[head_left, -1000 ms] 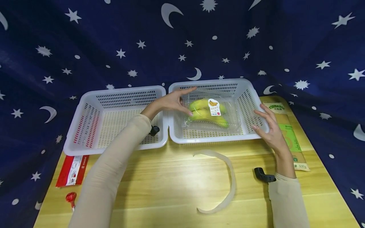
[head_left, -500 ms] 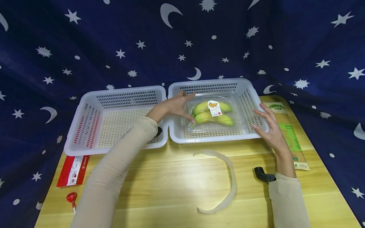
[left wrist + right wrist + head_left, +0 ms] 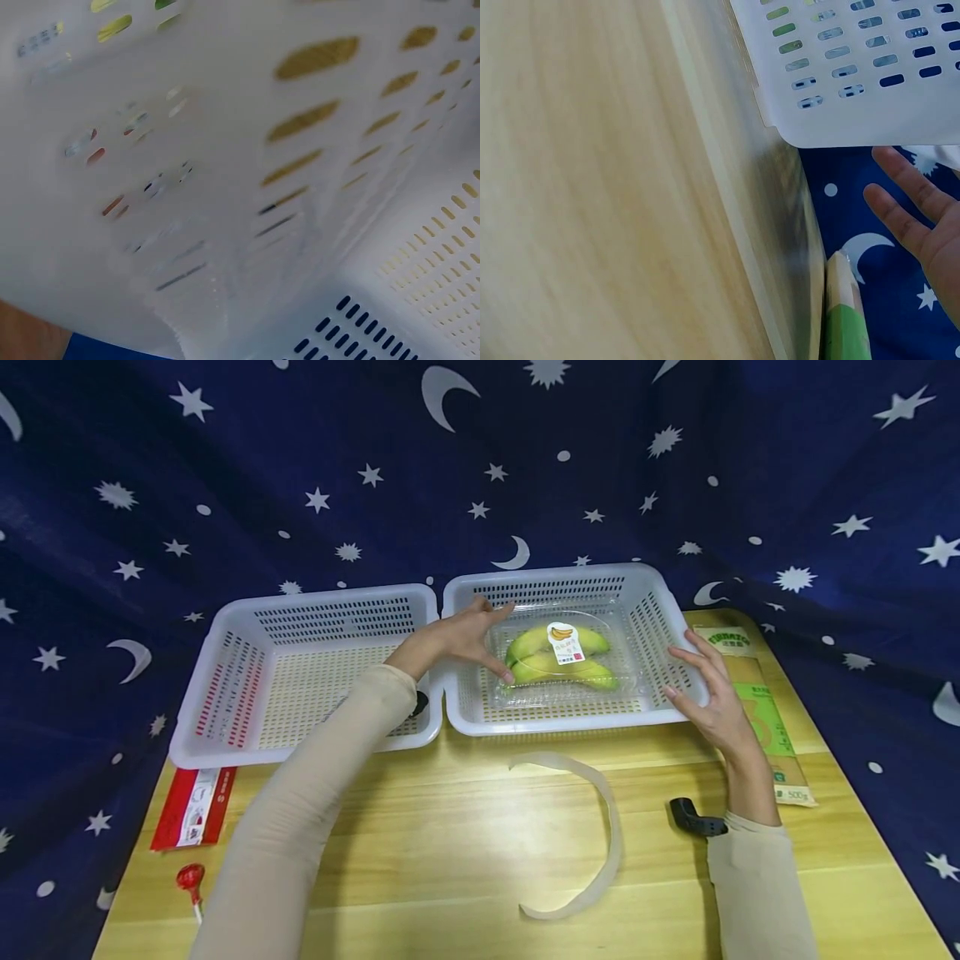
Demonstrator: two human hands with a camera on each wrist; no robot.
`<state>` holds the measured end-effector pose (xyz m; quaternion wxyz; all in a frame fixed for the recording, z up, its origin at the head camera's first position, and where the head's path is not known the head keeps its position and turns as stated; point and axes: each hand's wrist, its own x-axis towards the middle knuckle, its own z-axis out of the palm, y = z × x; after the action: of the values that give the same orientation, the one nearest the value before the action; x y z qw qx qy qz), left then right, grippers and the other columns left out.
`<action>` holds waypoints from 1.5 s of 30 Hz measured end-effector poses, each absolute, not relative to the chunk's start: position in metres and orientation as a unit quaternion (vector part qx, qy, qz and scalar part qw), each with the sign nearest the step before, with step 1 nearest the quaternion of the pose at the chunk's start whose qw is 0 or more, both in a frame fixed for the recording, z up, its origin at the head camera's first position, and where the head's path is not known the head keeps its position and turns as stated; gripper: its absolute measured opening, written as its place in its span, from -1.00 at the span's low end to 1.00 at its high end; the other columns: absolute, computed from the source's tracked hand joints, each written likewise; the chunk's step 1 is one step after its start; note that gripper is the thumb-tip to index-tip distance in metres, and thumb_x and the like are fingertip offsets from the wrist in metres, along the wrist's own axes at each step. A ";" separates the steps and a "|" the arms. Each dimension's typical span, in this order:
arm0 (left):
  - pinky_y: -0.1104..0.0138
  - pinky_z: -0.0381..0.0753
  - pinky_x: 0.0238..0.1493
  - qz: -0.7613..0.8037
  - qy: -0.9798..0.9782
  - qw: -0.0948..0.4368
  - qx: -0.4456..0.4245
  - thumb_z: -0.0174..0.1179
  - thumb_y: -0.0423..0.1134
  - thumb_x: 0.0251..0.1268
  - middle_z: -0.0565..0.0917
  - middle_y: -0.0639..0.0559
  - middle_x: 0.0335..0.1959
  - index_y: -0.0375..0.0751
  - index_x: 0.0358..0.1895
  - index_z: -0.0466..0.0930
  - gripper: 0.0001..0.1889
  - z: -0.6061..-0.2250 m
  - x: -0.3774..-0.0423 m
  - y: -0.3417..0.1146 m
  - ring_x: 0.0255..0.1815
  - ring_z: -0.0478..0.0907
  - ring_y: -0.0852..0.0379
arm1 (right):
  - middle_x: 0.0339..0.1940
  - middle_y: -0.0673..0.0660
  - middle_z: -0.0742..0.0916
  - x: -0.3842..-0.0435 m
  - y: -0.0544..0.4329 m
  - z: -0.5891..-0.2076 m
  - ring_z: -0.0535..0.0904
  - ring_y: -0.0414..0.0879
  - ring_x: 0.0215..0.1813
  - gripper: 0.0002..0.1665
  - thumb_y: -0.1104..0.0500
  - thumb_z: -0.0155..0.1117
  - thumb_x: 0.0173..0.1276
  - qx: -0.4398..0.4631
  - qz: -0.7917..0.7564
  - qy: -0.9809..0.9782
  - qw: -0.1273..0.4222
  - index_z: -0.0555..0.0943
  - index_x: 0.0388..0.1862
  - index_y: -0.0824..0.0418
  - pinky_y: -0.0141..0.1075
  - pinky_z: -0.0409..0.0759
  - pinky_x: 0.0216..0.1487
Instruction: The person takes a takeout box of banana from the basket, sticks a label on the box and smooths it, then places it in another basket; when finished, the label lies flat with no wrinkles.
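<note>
A clear plastic box (image 3: 600, 696) with greenish-yellow bananas (image 3: 540, 670) and a white label lies in the right white basket (image 3: 570, 722). My left hand (image 3: 465, 639) reaches over the adjoining basket rims and holds the box's left end, thumb at the front and a finger at the back; its other fingers are hidden. The left wrist view mostly shows slotted basket wall (image 3: 225, 135). My right hand (image 3: 716, 706) rests spread-fingered at the right basket's outer end. In the right wrist view, straight fingers (image 3: 900, 217) extend beside that basket's wall (image 3: 877, 124).
Another white basket (image 3: 322, 595) adjoins on the left, with a red packet (image 3: 183, 814) and red lollipop (image 3: 191, 877) near it. A pale curved strip (image 3: 611, 827) lies in front. A green-and-tan 500 g packet (image 3: 772, 727) lies behind the right wrist.
The banana box has shifted right and towards me and now lies flatter in the basket, my left hand moving with it. Over the last half second both hands stay nearly still.
</note>
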<state>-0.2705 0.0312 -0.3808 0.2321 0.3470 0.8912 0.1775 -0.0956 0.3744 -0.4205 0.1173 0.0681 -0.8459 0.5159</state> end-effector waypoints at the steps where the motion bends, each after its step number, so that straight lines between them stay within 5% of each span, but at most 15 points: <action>1: 0.01 0.48 0.26 0.178 0.891 0.231 0.348 0.51 0.33 -0.28 0.14 -0.29 0.38 -0.02 0.60 -0.15 0.36 -0.381 -0.270 0.031 0.28 0.34 -0.10 | 0.57 0.31 0.11 -0.096 0.375 -0.422 0.01 -0.12 0.54 -0.37 0.47 0.20 0.20 0.067 0.517 -0.845 0.117 0.36 0.29 0.53 -0.49 0.12 0.31; 18: 0.00 0.44 0.31 0.196 0.890 0.227 0.344 0.52 0.32 -0.27 0.15 -0.28 0.36 -0.03 0.60 -0.13 0.35 -0.381 -0.270 0.025 0.27 0.34 -0.11 | 0.59 0.24 0.11 -0.106 0.381 -0.434 0.01 -0.12 0.54 -0.35 0.46 0.22 0.20 0.067 0.517 -0.846 0.111 0.38 0.31 0.47 -0.49 0.13 0.31; 22: -0.07 0.41 0.32 0.198 0.897 0.217 0.330 0.39 0.40 -0.12 0.04 -0.29 0.49 0.04 0.60 -0.10 0.23 -0.377 -0.268 0.017 0.38 0.30 -0.16 | 0.60 0.15 0.11 -0.116 0.390 -0.451 -0.01 -0.13 0.55 -0.32 0.45 0.24 0.19 0.069 0.514 -0.848 0.109 0.38 0.34 0.41 -0.47 0.12 0.33; 25: 0.03 0.50 0.22 0.213 0.899 0.204 0.325 0.30 0.39 0.02 -0.03 -0.25 0.54 0.06 0.59 -0.07 0.12 -0.365 -0.266 0.008 0.26 0.45 -0.08 | 0.60 0.13 0.12 -0.121 0.392 -0.456 0.00 -0.13 0.55 -0.32 0.46 0.24 0.19 0.073 0.516 -0.846 0.110 0.38 0.35 0.40 -0.49 0.15 0.31; 30: 0.30 0.57 -0.01 0.262 0.883 0.155 0.356 0.35 0.25 0.10 0.13 -0.10 0.48 0.03 0.56 0.07 -0.01 -0.344 -0.250 -0.015 -0.13 0.54 0.15 | 0.59 0.15 0.14 -0.124 0.393 -0.457 0.03 -0.15 0.53 -0.32 0.48 0.25 0.18 0.075 0.524 -0.840 0.117 0.39 0.33 0.42 -0.57 0.22 0.23; 39: 0.20 0.59 0.09 0.317 0.858 0.095 0.392 0.41 0.11 0.10 0.40 -0.07 0.26 0.01 0.51 0.20 -0.10 -0.334 -0.189 -0.059 0.01 0.56 0.04 | 0.58 0.21 0.18 -0.119 0.400 -0.456 0.07 -0.21 0.51 -0.36 0.48 0.18 0.22 0.076 0.519 -0.840 0.142 0.40 0.33 0.43 -0.59 0.14 0.29; 45: 0.19 0.56 0.06 0.314 0.867 0.082 0.379 0.34 0.14 0.17 0.44 -0.04 0.23 0.01 0.48 0.26 -0.18 -0.345 -0.172 -0.072 0.02 0.51 0.15 | 0.53 0.35 0.24 -0.106 0.398 -0.437 0.14 -0.32 0.48 -0.40 0.47 0.19 0.26 0.062 0.469 -0.866 0.162 0.39 0.31 0.48 -0.61 0.12 0.29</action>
<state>-0.1721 -0.0719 -0.3447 0.0819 0.3788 0.8668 0.3137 -0.1064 0.3981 -0.4366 0.1615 0.0623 -0.8661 0.4689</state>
